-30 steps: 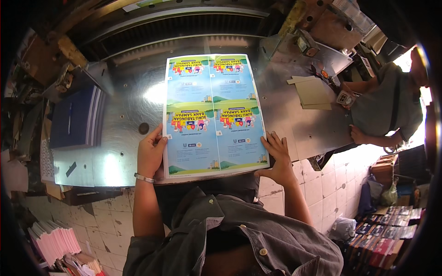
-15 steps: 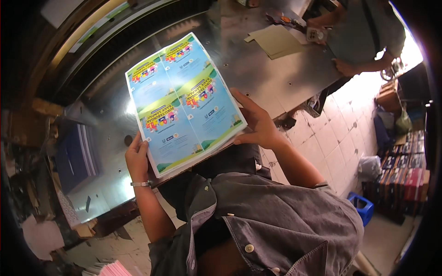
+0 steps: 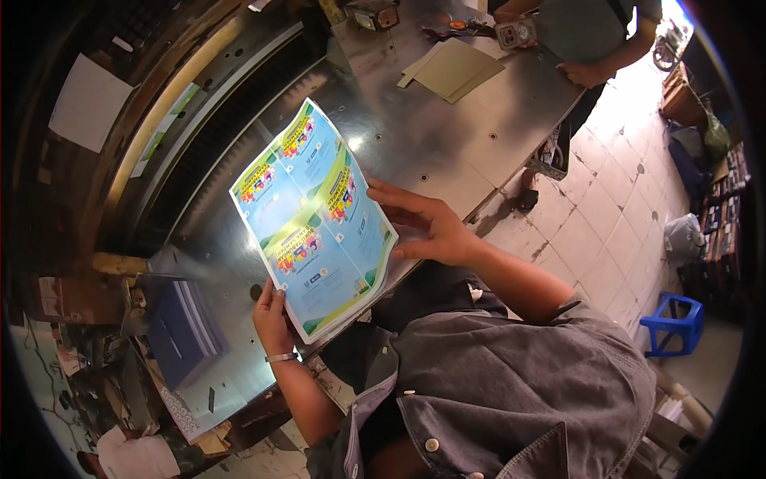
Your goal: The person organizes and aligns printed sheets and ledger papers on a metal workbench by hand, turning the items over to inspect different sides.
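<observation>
A thin stack of colourful printed sheets [image 3: 315,231], blue and green with four-panel artwork, lies between my hands over the near edge of the metal table. Its far end curls upward, and the sheets bow slightly. My left hand [image 3: 274,323], with a bracelet at the wrist, grips the left edge near the lower corner, thumb on top. Along the right edge, my right hand [image 3: 437,229] holds the stack between its long fingers and the thumb by the near right corner. The fingers' undersides are hidden.
The metal table [image 3: 447,152] carries greyish-green boards [image 3: 455,72] and a dark blue stack [image 3: 183,331]. A machine with a dark slot [image 3: 231,120] runs along the far left. Another person's hand [image 3: 586,73] rests at the table's far right. A blue stool [image 3: 673,323] stands on the tiled floor.
My view has shifted, so the table and floor sit differently in it. The sheets bend more, with their far end curled up. Both hands keep their hold on the edges.
</observation>
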Motion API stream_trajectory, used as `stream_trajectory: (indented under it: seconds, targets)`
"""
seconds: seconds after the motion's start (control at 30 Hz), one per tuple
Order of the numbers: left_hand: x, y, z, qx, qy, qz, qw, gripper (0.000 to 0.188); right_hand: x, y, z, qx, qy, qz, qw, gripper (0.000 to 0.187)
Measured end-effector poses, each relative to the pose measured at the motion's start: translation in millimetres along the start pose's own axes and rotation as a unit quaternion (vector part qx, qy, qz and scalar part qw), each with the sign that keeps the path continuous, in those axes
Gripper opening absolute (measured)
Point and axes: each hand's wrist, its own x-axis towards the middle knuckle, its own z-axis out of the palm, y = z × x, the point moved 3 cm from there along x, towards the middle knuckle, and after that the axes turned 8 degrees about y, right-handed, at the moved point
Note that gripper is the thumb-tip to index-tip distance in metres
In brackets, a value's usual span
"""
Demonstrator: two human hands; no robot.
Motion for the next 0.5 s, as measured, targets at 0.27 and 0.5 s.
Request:
stream_trajectory:
  seconds: [0.27,0.5]
  targets:
    - [1.1,3.0,1.3,-0.018,0.000,-0.009,1.000,0.047,0.1,3.6,-3.7,-0.007,0.003,-0.012,1.000,0.087]
    - [1.6,3.1,1.2,-0.014,0.001,-0.015,1.000,0.047,-1.9,0.9,-5.7,0.015,-0.018,0.010,1.000,0.090]
